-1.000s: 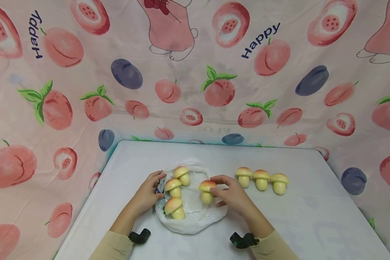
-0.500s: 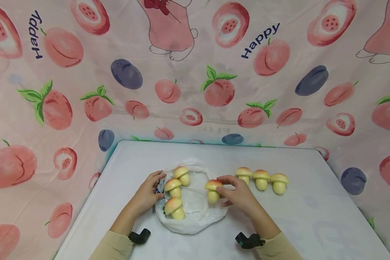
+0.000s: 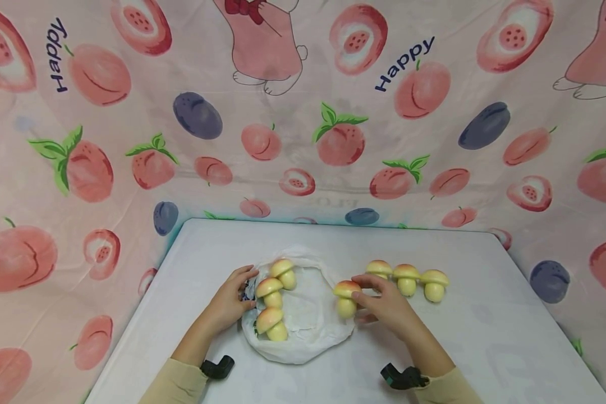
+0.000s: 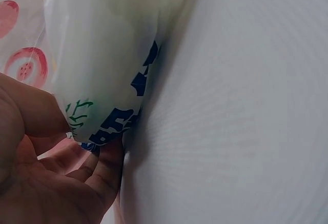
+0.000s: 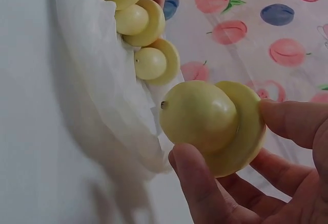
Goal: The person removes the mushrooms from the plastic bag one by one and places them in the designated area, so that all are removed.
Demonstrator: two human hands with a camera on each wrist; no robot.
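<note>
My right hand (image 3: 386, 306) holds a toy mushroom (image 3: 346, 307) between thumb and fingers, over the right rim of a white plastic bag (image 3: 303, 350). Up close in the right wrist view, the mushroom's pale yellow stem (image 5: 197, 115) points away from the palm. The bag lies with its mouth spread wide, and three more mushrooms (image 3: 271, 321) sit along its left inside. At the bag's left side, my left hand (image 3: 227, 300) pinches the plastic. In the left wrist view, thumb and fingers meet at the bag's blue-printed edge (image 4: 117, 121).
Right of the bag, three mushrooms (image 3: 406, 286) stand in a row on the white table (image 3: 485, 348); my right hand partly covers the nearest. A fruit-printed pink cloth (image 3: 303, 101) hangs behind the table. Each wrist wears a black camera mount (image 3: 403, 377).
My right hand has carried its mushroom rightward, from above the inside of the bag to its right rim. My left hand and the other mushrooms stay where they were.
</note>
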